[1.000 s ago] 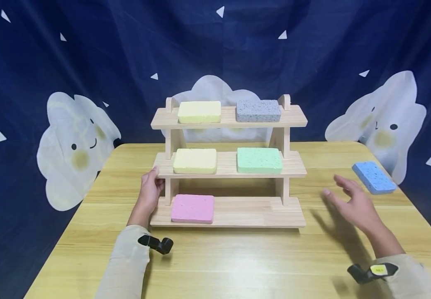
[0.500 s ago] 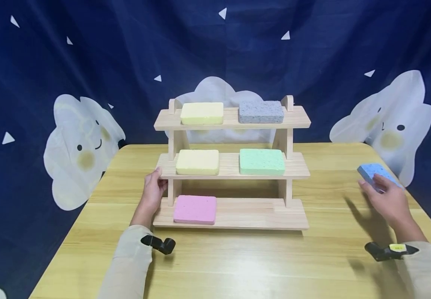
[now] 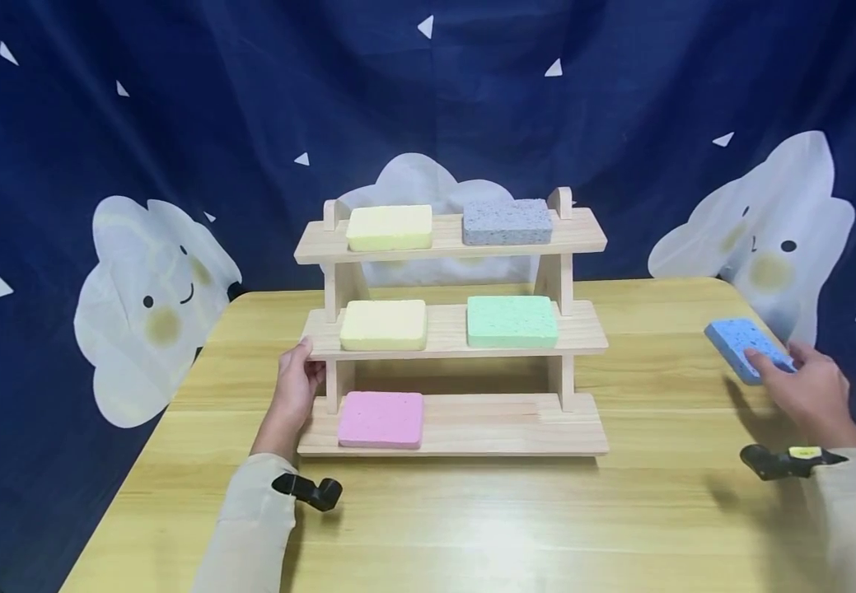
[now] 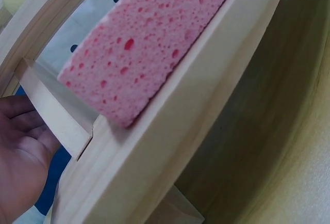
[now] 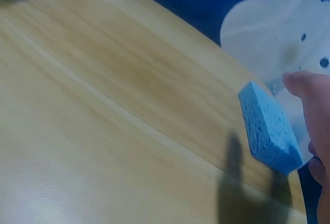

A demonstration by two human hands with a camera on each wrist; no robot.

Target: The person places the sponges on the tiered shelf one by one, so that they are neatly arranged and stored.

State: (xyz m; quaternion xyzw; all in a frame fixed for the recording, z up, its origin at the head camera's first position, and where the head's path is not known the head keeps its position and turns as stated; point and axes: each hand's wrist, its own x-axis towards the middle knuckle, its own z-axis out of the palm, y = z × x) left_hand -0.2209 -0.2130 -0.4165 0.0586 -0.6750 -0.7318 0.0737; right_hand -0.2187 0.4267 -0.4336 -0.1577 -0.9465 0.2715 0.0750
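At the left end of a three-tier wooden shelf (image 3: 487, 428), my left hand (image 3: 294, 387) grips the middle board, thumb at its edge and fingers curled below. The left wrist view has this hand (image 4: 23, 157) beside an upright, near the pink sponge (image 4: 149, 48). Far to the right, my right hand (image 3: 813, 391) pinches a blue sponge (image 3: 739, 346) at its near right end, the thumb over its top; the other fingers are partly hidden. The right wrist view puts the blue sponge (image 5: 268, 128) near the table's edge, beside the thumb (image 5: 304, 84).
A yellow sponge (image 3: 390, 228) and a grey sponge (image 3: 507, 222) lie on the top board. The middle board bears a pale yellow sponge (image 3: 383, 325) and a green sponge (image 3: 512, 321). Behind the wooden table (image 3: 472, 527) hangs a dark blue curtain (image 3: 264, 99).
My right hand has moved right to the blue sponge and taken hold of its end. The left hand keeps its grip on the shelf. The head view has shifted slightly.
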